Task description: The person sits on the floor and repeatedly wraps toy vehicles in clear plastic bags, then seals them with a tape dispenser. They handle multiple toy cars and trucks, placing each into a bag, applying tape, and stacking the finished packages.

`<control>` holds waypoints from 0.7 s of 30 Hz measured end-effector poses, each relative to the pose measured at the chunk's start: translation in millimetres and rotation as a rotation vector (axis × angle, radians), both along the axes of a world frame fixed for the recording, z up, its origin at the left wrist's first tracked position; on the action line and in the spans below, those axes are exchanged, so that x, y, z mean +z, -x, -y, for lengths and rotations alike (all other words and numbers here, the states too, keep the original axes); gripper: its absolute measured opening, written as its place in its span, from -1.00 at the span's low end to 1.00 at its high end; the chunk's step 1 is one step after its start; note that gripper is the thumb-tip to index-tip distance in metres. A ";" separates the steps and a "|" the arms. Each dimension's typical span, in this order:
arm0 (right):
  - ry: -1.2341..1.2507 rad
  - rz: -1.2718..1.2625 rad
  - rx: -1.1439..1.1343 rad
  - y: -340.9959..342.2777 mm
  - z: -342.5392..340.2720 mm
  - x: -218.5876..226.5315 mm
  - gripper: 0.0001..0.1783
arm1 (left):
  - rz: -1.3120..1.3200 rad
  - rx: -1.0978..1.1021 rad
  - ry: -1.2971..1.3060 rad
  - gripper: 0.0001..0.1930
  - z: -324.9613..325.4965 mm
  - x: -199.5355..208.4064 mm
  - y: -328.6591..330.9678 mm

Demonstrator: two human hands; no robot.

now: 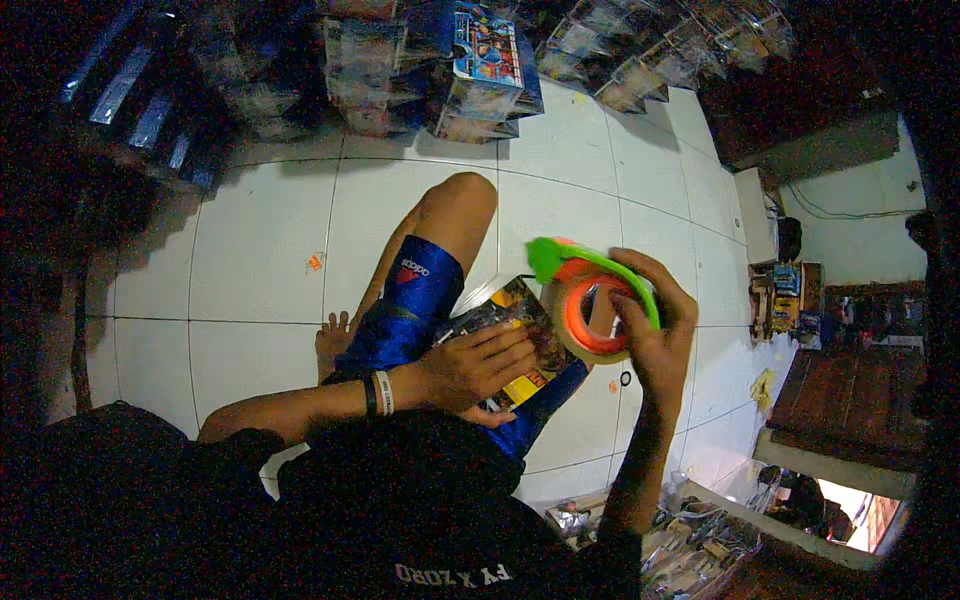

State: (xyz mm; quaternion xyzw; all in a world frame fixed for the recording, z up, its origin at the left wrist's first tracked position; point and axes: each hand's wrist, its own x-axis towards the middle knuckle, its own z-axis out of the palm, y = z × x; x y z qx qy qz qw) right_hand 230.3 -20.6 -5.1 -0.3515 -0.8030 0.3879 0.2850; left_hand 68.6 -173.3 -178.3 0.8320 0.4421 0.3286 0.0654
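Note:
On my lap lies a printed box (545, 355) with a dark picture and yellow patches; a pale, shiny edge shows at its far left. My left hand (485, 365) holds it, fingers stretched across the top face and thumb by the near edge. Raised above the box's right side, my right hand (655, 335) grips a green tape dispenser (635, 280). An orange ring (578, 315) sits in the middle of the dispenser, with a brownish tape roll around it. The dispenser's green front end points left, over the box's far edge.
Stacks of boxes in clear wrapping (370, 75) line the far side, one with a colourful blue print (490, 50). Small orange scraps (315, 262) and a dark ring (626, 379) lie on the white tiled floor (260, 240). Cluttered items (690, 550) sit at the near right.

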 end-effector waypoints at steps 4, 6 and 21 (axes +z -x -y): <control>-0.303 0.300 0.304 58.7 2.1 26.2 -0.57 | 0.054 0.024 -0.036 -0.13 -0.7 -13.0 -7.5; -0.286 0.599 0.339 87.5 4.5 18.9 -0.58 | 0.085 0.067 -0.093 -0.15 -2.9 -13.6 -9.3; -0.426 0.655 0.438 55.2 18.8 6.3 -0.49 | 0.171 0.022 -0.100 -0.30 -22.0 3.3 -3.0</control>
